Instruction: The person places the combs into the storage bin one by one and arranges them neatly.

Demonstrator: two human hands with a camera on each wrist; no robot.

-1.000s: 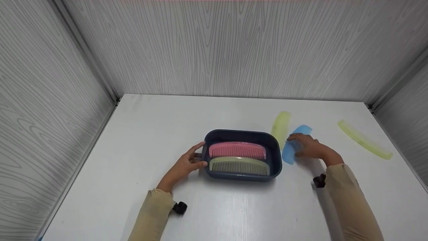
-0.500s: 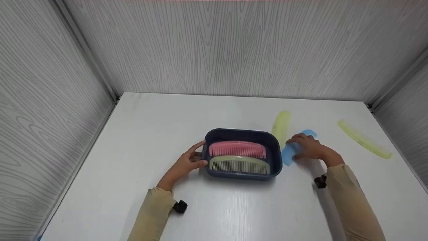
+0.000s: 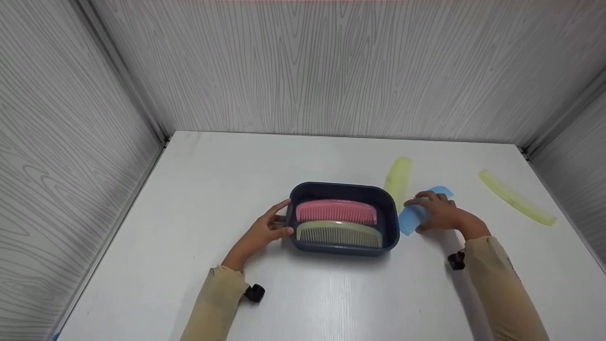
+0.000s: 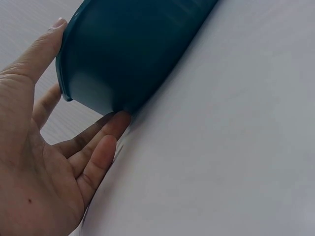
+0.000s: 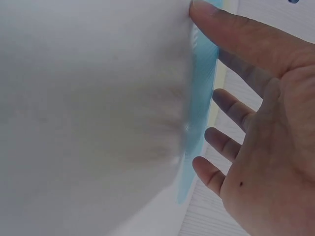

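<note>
Left hand (image 3: pixel 260 233): grasping the left end of the dark blue tub (image 3: pixel 341 251), thumb on the near side of that end, index at the far side, other fingers low against the outer wall in the left wrist view. Tub sits upright on the white table (image 3: pixel 331 303), extending right from that grip. Two combs inside, just right of the left fingertips: pink comb (image 3: pixel 336 211) on the far side, pale green comb (image 3: pixel 339 234) on the thumb side. Both lie lengthwise, teeth toward the person.

Right hand (image 3: pixel 440 212): grasping the blue comb (image 3: pixel 412 219) across its middle, thumb at one edge, fingers at the other. Comb runs slantwise under the hand: one end pokes out past the knuckles, the other points at the tub's right wall. Can't tell if it touches the tub or is off the table.

Yellow comb (image 3: pixel 397 181) flat just beyond the right fingertips, by the tub's far right corner. Second yellow comb (image 3: pixel 516 198) well apart, out to the right of the right hand, slanted.
</note>
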